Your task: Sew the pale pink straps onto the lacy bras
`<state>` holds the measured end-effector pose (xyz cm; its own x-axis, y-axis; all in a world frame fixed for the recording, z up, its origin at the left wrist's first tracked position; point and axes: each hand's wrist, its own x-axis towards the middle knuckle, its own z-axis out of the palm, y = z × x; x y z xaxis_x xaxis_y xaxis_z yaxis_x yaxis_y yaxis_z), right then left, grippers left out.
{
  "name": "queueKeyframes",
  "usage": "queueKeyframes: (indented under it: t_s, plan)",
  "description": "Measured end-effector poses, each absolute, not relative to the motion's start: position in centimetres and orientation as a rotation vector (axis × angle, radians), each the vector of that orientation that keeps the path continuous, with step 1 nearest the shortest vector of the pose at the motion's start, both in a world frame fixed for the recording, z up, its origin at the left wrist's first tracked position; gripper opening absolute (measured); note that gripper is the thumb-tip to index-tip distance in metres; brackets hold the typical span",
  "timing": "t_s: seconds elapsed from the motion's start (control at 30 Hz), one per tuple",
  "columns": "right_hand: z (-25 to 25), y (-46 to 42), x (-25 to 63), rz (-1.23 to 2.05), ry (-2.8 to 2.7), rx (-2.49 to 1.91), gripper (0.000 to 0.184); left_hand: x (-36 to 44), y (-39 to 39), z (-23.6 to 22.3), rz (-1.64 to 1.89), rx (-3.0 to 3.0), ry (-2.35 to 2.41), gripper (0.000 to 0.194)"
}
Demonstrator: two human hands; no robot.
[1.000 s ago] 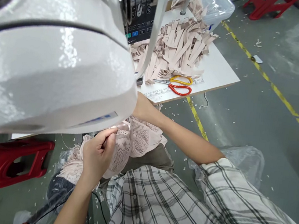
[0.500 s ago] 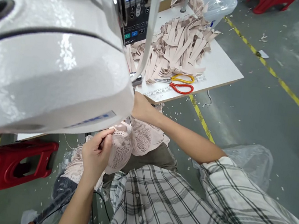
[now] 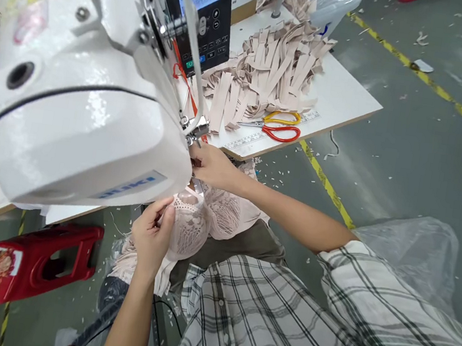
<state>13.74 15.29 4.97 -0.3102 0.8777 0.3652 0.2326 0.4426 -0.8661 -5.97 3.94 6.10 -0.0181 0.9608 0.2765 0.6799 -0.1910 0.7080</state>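
Observation:
A pale pink lace bra hangs below the head of the white sewing machine, its cups over the lap. My left hand pinches the bra's upper edge between thumb and fingers, at the left cup's scalloped trim. Close to the needle area, my right hand is closed with its fingers curled; the fingertips are partly hidden by the machine head, and what they hold cannot be made out. More pink lace pieces lie below my left hand.
Beige fabric strips are heaped on the white table, with red-and-yellow-handled scissors in front. A control panel stands behind the machine. A red stool is at lower left, a clear plastic bin at the back.
The view has shifted, showing more of the machine and of my right hand's fingers. My left hand keeps its pinch on the bra; my right hand stays by the needle area.

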Motion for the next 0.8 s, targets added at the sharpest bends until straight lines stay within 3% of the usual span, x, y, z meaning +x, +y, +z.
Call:
queueKeyframes:
  t_s: [0.8]
  plan:
    - [5.5,15.2,14.5,0.872,-1.788,-1.021,0.009,-4.0,4.5,7.4,0.866,2.012,1.825,0.025]
